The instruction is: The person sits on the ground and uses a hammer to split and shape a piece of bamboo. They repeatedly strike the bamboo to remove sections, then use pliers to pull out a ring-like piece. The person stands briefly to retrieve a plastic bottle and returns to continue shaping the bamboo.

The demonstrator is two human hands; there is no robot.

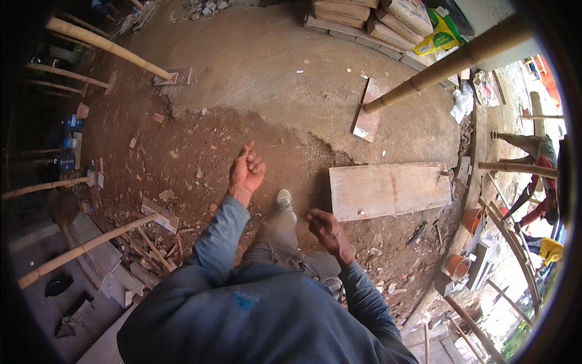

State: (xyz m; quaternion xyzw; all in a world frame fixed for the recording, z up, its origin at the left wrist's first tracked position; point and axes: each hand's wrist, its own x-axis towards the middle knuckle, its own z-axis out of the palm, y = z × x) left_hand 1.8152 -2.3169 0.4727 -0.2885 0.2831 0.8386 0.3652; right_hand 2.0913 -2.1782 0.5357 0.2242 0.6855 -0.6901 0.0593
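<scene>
The wearer's two hands [247, 173] [330, 233], one wide board [391, 191], two buckets [471, 221] [456, 267] show.

head view, facing down, near (fisheye)

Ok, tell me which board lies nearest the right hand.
The big pale board, ahead and to the right of the right hand. It's the largest; the narrow board farther ahead sits under a pole.

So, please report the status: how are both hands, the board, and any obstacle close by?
Left hand loosely curled, seems empty. Right hand curled, nearest the board, grip unclear. Board flat on ground. Pole on plank just beyond.
</scene>
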